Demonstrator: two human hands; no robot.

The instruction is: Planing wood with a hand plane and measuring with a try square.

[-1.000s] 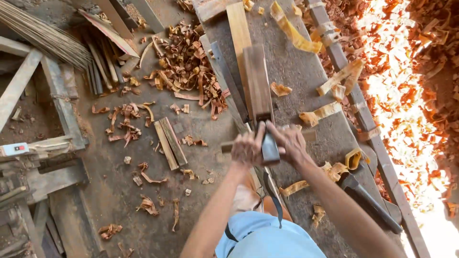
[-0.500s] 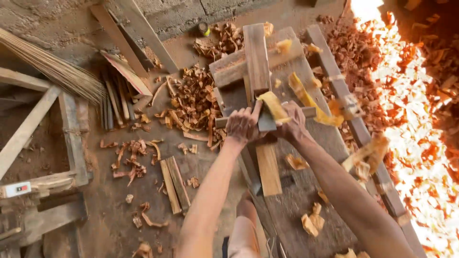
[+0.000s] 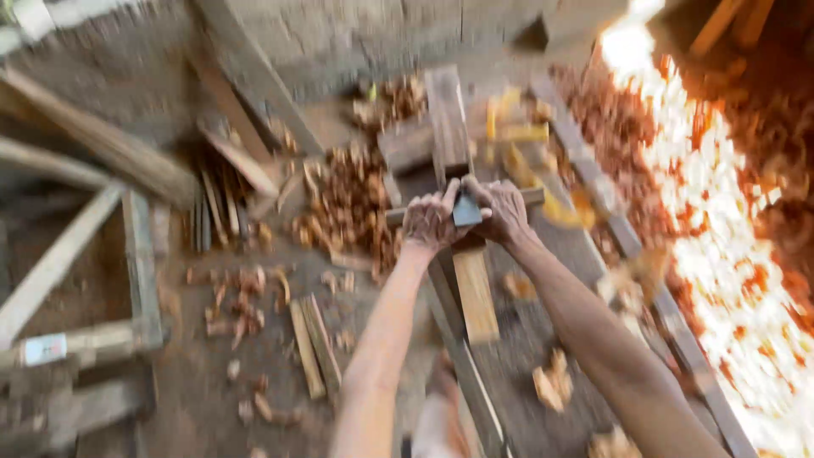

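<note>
Lying at far left, rough timber offcuts [image 3: 136, 254] and loose sticks [image 3: 315, 343] rest on a dusty floor. Curly reddish wood shavings [image 3: 352, 199] heap near centre. Left hand [image 3: 431, 222] and right hand [image 3: 502, 212] both grip a wooden hand plane [image 3: 462, 208] by its crossbar, atop a pale narrow plank [image 3: 475, 293] on the workbench [image 3: 585, 161]. Sunlit shavings [image 3: 721, 212] glow at right.
</note>
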